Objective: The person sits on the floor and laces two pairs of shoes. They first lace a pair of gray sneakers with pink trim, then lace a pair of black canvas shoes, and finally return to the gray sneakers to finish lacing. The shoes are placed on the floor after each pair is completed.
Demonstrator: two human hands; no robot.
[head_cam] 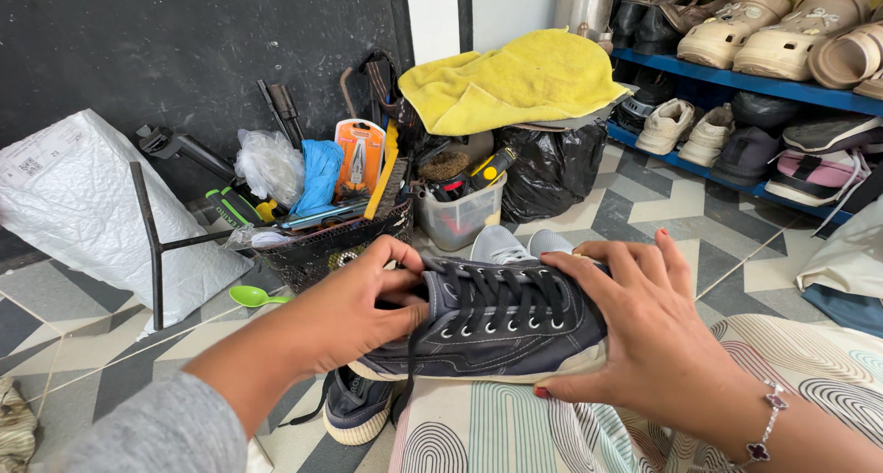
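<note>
A dark grey lace-up sneaker (497,321) with a cream sole lies on its side on my patterned lap cloth (515,427). My left hand (354,312) grips its heel end, fingers curled over the collar by the black laces. Over the toe end lies my right hand (644,330), fingers spread, thumb under the sole. The matching second sneaker (357,406) sits on the floor below. Grey-white shoes (515,245) peek out behind the held sneaker.
A wire basket (336,239) of tools, a clear tub (457,217) and a black bag (552,170) under a yellow towel (515,79) stand ahead. A blue shoe rack (754,85) fills the right. A white padded bag (83,206) and a green spoon (250,296) lie left.
</note>
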